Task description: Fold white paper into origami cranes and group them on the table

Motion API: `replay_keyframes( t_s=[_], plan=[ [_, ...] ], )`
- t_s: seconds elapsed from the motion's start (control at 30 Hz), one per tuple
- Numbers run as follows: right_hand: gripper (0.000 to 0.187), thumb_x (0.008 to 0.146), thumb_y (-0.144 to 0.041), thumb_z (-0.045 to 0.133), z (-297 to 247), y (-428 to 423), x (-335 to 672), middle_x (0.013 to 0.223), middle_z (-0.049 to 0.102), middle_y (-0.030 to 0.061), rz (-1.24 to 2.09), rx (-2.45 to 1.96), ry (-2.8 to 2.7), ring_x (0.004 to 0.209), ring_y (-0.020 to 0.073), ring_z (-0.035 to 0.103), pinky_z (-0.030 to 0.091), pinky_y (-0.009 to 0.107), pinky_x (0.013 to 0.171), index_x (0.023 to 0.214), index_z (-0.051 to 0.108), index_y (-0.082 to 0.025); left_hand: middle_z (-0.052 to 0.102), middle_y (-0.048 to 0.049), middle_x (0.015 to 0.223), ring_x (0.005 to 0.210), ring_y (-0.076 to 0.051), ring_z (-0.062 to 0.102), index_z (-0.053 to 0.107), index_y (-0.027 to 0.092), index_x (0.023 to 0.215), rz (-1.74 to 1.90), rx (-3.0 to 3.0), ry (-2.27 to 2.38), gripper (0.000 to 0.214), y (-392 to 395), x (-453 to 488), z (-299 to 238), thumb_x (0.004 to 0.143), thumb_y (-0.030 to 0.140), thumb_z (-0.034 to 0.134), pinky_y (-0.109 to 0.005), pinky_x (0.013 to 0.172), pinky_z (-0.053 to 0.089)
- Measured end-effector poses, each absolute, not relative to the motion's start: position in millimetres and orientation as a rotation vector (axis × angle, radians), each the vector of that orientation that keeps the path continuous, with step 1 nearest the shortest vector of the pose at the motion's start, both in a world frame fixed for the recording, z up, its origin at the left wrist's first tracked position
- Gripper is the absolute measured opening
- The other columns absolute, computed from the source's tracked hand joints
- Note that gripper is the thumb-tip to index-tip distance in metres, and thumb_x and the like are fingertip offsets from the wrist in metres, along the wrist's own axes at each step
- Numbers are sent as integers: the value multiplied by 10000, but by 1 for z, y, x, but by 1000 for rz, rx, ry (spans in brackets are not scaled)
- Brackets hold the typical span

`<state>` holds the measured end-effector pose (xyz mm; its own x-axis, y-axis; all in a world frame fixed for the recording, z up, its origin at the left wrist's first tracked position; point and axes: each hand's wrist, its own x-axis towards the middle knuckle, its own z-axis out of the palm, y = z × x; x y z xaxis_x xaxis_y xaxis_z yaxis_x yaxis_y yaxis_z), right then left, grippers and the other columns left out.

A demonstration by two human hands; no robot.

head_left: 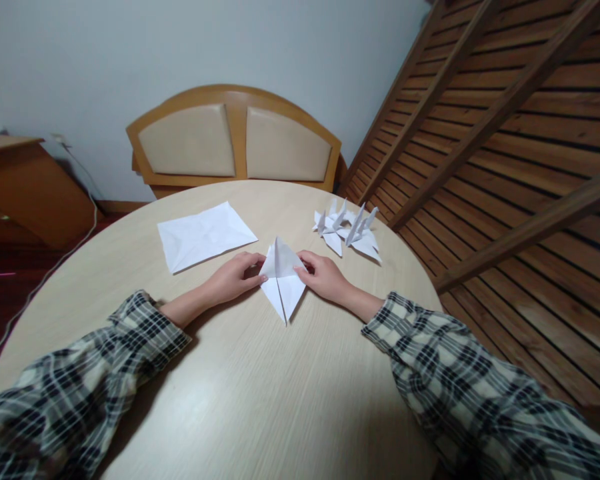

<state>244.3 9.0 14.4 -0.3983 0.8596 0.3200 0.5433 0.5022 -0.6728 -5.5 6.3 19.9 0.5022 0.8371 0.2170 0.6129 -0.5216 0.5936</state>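
As the left hand (234, 275) and right hand (325, 275) pinch its side corners, the white diamond-shaped folded paper (290, 292) lies midway between them over the pale round wood-grain table (280, 400), long axis running near-to-far.

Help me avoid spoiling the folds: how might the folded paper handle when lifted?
The folded paper looks thin, so it is likely light. Its creased, doubled shape probably makes it stiffer than one flat sheet. The split down its lower half suggests it might spread open if held by one side.
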Motion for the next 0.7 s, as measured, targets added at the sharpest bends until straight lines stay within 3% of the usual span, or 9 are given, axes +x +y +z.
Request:
replay_keyframes(
  t_s=[0.7],
  plan=[
    [128, 872, -263, 538, 14, 9, 240, 786, 644, 8, 598, -1189, -2079, 696, 154, 562, 385, 272, 656, 924, 632, -195, 588, -9, 660, 630, -153, 508, 618, 184, 724, 769, 2248, 1305, 352, 6, 2, 26, 955, 402, 468, -289, 600, 355]
  ],
)
